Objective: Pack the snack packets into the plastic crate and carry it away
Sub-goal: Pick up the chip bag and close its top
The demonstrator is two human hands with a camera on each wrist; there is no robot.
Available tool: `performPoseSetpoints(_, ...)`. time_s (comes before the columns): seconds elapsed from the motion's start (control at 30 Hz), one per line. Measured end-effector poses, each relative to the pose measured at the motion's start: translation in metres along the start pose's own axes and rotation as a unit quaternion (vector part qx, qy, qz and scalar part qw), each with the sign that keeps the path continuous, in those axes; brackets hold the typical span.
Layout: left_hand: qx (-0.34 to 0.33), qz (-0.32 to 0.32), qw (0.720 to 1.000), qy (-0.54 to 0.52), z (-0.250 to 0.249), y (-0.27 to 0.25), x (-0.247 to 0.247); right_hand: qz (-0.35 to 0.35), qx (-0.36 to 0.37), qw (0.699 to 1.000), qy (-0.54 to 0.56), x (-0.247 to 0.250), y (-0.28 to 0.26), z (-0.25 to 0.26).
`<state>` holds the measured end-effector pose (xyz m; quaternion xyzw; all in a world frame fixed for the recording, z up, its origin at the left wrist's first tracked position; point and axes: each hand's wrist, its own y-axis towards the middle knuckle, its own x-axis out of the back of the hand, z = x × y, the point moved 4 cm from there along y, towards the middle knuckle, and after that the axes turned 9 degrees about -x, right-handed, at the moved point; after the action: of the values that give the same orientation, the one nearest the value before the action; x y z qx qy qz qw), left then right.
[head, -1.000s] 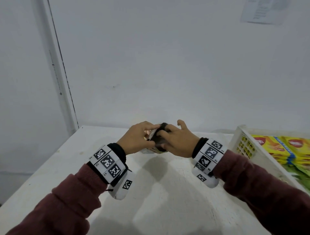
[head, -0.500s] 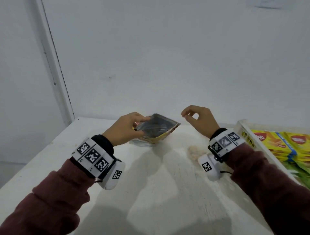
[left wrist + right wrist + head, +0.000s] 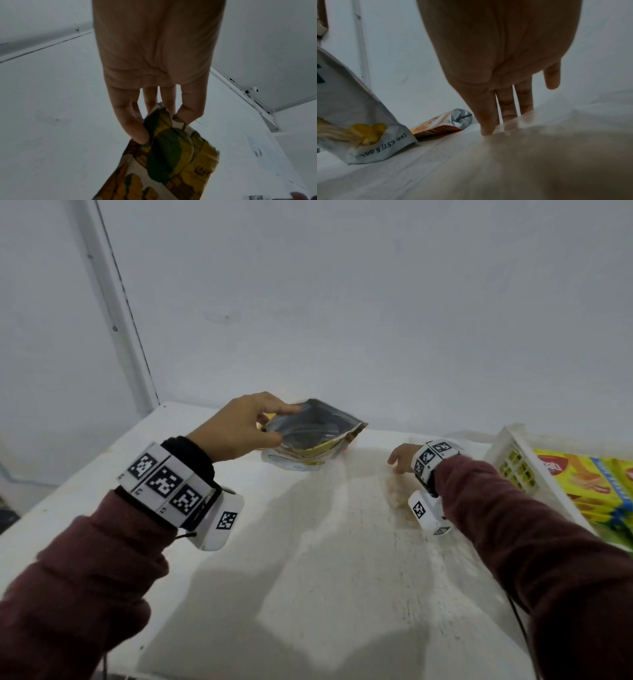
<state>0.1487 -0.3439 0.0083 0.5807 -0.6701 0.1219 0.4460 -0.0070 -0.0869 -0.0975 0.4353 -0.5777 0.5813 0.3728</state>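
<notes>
Packet (image 3: 310, 440) pinched by left hand (image 3: 236, 428) | right hand (image 3: 402, 457) half-hidden (fingers straight) | crate (image 3: 513, 470) cropped

Bare table (image 3: 325, 559) between the hands; crate (image 3: 513, 470) blocks the right.

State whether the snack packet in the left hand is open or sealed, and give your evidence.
Open. In the head view the snack packet gapes at its top, showing its silvery inner lining, while the left hand pinches one edge of the mouth.
</notes>
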Motion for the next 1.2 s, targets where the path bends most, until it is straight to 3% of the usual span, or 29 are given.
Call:
performPoseSetpoints(0.2, 0.008, 0.009, 1.000, -0.008, 0.002, 0.001, 0.000, -0.043, 0.063, 0.997, -0.020, 0.018, -0.002, 0.007)
performPoseSetpoints(0.33, 0.001, 0.011, 1.000, -0.003, 0.004, 0.005, 0.002, -0.043, 0.108, 0.990, 0.083, 0.046, -0.031, 0.009)
performPoseSetpoints(0.57, -0.031, 0.020, 0.999, -0.002, 0.004, 0.012, 0.003, -0.059, 0.204, 0.952, 0.220, 0.068, -0.082, 0.009)
performPoseSetpoints(0.8, -0.063, 0.036, 0.997, -0.025, 0.002, 0.015, -0.001, -0.049, 0.165, 0.952, 0.253, 0.037, -0.098, 0.012)
performPoseSetpoints(1.03, -0.063, 0.052, 0.996, -0.035, -0.001, 0.016, -0.003, -0.083, 0.149, 0.949, 0.265, 0.010, -0.098, 0.011)
performPoseSetpoints(1.2, -0.065, 0.052, 0.996, -0.024, -0.003, 0.015, -0.003, -0.066, 0.102, 0.957, 0.265, -0.003, -0.106, 0.015)
